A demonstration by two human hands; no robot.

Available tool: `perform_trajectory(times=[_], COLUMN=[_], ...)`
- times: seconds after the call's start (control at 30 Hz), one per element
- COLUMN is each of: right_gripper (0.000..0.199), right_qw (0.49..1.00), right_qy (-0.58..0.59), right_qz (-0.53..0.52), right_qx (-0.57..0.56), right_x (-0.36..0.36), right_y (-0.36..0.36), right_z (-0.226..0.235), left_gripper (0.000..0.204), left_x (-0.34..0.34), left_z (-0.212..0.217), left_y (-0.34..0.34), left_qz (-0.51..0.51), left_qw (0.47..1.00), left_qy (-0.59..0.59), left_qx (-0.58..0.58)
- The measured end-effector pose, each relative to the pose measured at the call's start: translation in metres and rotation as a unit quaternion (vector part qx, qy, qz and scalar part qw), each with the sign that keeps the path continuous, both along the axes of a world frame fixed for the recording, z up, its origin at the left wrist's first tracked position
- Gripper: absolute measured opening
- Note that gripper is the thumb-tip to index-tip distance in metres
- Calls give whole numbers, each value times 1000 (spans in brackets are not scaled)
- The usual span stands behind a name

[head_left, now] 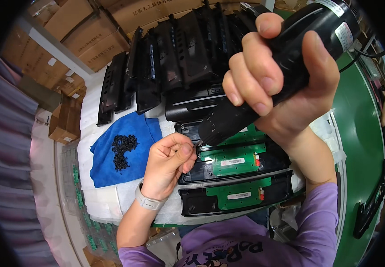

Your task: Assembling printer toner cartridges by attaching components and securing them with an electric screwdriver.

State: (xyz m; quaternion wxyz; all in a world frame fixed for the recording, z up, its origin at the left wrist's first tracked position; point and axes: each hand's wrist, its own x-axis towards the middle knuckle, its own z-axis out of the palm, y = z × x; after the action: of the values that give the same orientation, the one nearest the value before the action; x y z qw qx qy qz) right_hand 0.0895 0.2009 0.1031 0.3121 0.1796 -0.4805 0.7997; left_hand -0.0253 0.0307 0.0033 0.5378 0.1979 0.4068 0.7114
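Observation:
My right hand (286, 89) is wrapped round a thick black electric screwdriver (230, 121), which slants down to the left. Its nose points at the left side of a black plastic housing (275, 155) fitted with a green circuit board (219, 155). Close by the screwdriver's tip, my left hand (168, 162) is closed in a pinch; what sits between the fingertips is too small to make out. A second black housing (192, 200) with a green board (217, 191) lies nearest to me. Another housing behind is partly hidden by the screwdriver.
Left of my left hand, a blue cloth (103, 153) carries a pile of tiny black screws (122, 151). Several black plastic housings (192, 49) stand packed at the back of the white-covered table (88, 138). Cardboard boxes (90, 40) are stacked beyond. A cable (357, 60) hangs at right.

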Motion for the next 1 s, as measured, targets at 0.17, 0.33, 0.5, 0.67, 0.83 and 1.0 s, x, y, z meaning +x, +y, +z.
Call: perform_trajectory(times=[0.17,0.33,0.5,0.67,0.83,1.0], right_gripper=[43,41,39,36,25,25], right_qw=[999,1000,1000,998,985,982], right_qy=[-26,-13,-12,-5,-137,-130], right_qz=[-32,-6,-16,-47,-72,-56], right_qx=[0,27,1,-35,82,124], right_x=[4,0,-2,-7,-14,-21], right_y=[-6,1,-3,-7,-11,-22], right_z=[-3,-11,-12,-15,-20,-33], left_gripper=[13,17,20,27,44,20], left_x=[4,4,7,7,-1,-6], left_z=[0,-2,-5,-3,15,5], left_y=[1,1,0,1,2,6], left_qz=[18,10,3,14,148,164], left_qw=[999,997,996,989,976,985], left_qy=[37,71,90,139,144,56], left_qx=[-21,-38,-26,-44,-74,-3])
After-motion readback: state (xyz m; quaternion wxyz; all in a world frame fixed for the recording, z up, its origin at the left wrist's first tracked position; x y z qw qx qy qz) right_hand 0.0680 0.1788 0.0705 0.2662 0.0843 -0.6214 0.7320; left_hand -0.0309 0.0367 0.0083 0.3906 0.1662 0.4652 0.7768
